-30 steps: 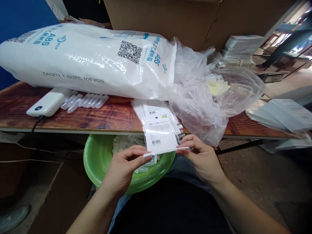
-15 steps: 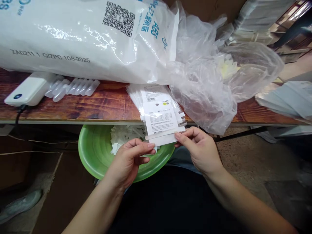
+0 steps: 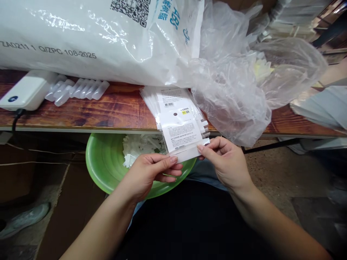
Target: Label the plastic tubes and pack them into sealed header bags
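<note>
Both hands pinch the near edge of a small clear packet (image 3: 184,139) with a white printed label and barcode. My left hand (image 3: 151,173) grips its left corner with thumb and fingers closed. My right hand (image 3: 226,162) pinches its right corner. The packet's far end rests on a fanned stack of like packets (image 3: 169,103) at the wooden table's front edge (image 3: 81,128). Below my hands, on my lap, sits a green bowl (image 3: 103,166) holding several small white plastic pieces (image 3: 138,146).
A big white ABS sack (image 3: 89,39) lies along the table, with a crumpled clear plastic bag (image 3: 238,83) to its right. A white power bank (image 3: 23,92) and a row of clear plastic caps (image 3: 77,90) lie at the left. Stacked papers (image 3: 325,106) sit at the right.
The view has tilted down and closer. Both hands have carried the packet forward until it lies on the stack at the table edge.
</note>
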Motion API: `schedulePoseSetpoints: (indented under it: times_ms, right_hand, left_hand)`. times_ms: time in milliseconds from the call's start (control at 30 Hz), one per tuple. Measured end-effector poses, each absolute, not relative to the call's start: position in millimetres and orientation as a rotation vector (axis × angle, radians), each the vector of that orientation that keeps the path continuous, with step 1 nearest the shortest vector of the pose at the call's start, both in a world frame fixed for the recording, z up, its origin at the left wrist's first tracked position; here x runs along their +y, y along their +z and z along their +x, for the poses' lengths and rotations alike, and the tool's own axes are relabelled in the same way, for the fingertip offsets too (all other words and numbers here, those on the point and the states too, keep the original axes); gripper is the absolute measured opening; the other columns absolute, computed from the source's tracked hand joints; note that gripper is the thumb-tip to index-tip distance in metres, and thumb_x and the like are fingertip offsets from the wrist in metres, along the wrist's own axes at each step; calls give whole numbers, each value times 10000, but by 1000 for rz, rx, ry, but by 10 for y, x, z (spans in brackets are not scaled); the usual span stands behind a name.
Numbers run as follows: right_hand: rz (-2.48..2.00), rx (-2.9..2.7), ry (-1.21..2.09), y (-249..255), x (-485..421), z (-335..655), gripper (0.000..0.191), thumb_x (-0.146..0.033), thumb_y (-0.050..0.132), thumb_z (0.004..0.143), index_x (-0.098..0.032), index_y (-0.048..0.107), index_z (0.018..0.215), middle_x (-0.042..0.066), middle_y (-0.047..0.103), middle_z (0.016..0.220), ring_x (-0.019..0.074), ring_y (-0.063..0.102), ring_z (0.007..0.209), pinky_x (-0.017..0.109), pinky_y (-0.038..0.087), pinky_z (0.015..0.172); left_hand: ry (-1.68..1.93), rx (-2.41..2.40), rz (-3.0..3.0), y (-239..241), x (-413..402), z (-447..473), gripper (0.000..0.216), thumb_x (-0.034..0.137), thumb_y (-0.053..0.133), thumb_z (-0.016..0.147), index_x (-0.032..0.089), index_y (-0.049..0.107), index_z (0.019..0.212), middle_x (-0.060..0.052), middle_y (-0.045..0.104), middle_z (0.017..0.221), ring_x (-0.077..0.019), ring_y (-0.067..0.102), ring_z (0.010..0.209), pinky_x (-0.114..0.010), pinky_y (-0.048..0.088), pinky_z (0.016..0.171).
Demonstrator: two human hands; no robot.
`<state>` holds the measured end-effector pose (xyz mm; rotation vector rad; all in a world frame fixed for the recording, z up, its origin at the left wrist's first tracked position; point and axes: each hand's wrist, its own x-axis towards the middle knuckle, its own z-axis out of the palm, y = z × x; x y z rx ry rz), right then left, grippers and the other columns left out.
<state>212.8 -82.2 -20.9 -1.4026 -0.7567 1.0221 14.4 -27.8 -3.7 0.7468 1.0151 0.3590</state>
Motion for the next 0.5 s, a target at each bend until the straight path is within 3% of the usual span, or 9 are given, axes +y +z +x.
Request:
schedulePoseSetpoints:
  times_ms: [500]
  right_hand:
    - [-1541, -947, 1058, -111, -798, 2231, 259, -379, 759, 741, -178, 596, 754, -7, 631, 672, 125, 615, 615, 267, 503, 606]
  left_hand:
    - [333, 1015, 696, -86, -308, 192, 161, 282, 776, 744, 127, 758, 782, -73, 762, 741, -150, 718, 623, -187, 600, 601]
